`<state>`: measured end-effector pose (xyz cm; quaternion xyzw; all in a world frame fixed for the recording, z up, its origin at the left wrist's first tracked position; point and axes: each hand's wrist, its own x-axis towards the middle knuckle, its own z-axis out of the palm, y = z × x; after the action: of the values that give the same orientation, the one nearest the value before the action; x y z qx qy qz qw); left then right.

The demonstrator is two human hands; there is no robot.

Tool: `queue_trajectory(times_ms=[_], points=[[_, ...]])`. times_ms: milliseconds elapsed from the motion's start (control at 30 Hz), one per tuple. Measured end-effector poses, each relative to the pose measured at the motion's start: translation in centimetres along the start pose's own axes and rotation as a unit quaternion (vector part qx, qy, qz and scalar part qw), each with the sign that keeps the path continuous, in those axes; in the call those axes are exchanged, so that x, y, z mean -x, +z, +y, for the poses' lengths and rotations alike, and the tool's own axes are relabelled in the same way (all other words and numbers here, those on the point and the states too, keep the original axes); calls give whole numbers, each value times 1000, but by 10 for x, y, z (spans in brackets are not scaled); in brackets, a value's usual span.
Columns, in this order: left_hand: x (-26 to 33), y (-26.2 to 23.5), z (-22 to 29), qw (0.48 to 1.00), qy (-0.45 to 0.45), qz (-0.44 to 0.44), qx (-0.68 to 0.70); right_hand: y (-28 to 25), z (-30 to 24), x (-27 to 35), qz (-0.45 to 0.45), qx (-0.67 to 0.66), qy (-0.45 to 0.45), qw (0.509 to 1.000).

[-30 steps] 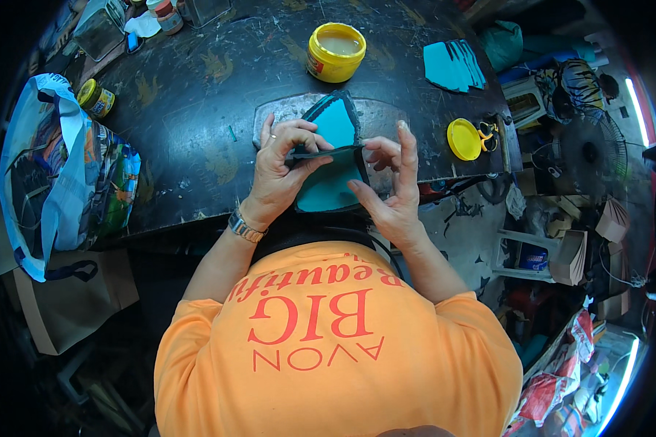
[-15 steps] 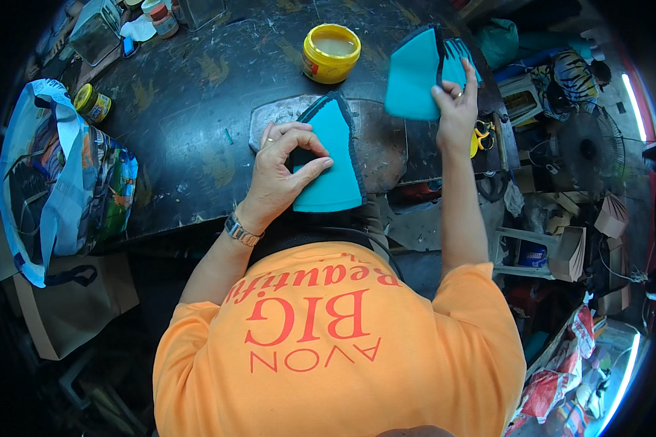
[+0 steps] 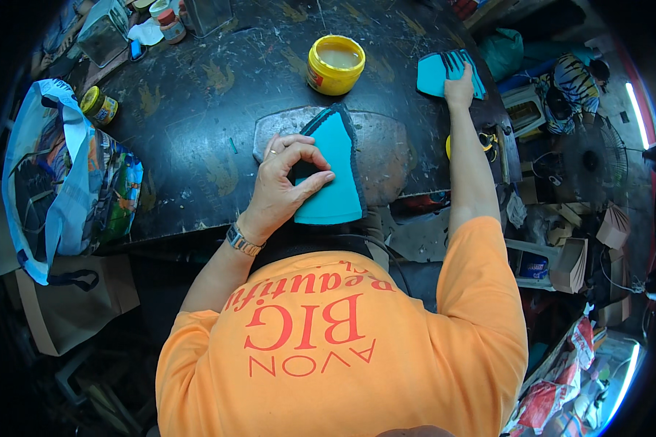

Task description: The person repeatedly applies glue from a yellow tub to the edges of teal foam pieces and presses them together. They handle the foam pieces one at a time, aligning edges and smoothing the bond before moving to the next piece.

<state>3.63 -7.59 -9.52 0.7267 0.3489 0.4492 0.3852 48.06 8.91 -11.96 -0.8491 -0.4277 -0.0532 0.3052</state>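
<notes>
My left hand pinches the left edge of a flat turquoise piece with a dark edging, thumb on its upper face. That piece lies over a worn board near the front edge of the table. Stretched toward the far right, my right hand is on a stack of similar turquoise pieces with dark edges. Some of its fingers are hidden against the stack, so whether it grips a piece is hard to see. An open yellow tub holding a pale substance stands beyond the board.
The dark worn table carries a small yellow-lidded jar and a blue-handled bag at left. Clear containers stand far left. Yellow-handled scissors lie under my right forearm. A fan stands at right.
My right hand has reached farther away and carried a turquoise piece to the stack at the far right. The left hand keeps its pinch on the near piece.
</notes>
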Motion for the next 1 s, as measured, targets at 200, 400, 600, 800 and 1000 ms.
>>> queue_trajectory(times_ms=[200, 400, 600, 800, 1000], points=[[0, 1, 3, 1000, -5, 5, 12, -12, -21, 19, -4, 126, -29, 992], [-1, -3, 5, 999, 27, -2, -27, -17, -74, 34, 19, -72, -202, 977], [-2, -3, 7, 1000, -18, -19, -2, -10, -151, 74, -224, -291, -344, 864], [-1, -5, 7, 998, -45, -30, 31, -15, -184, 100, -178, 132, -419, 881], [-1, -5, 4, 998, -38, -25, 37, -31, -177, 119, -33, -48, -431, 900]])
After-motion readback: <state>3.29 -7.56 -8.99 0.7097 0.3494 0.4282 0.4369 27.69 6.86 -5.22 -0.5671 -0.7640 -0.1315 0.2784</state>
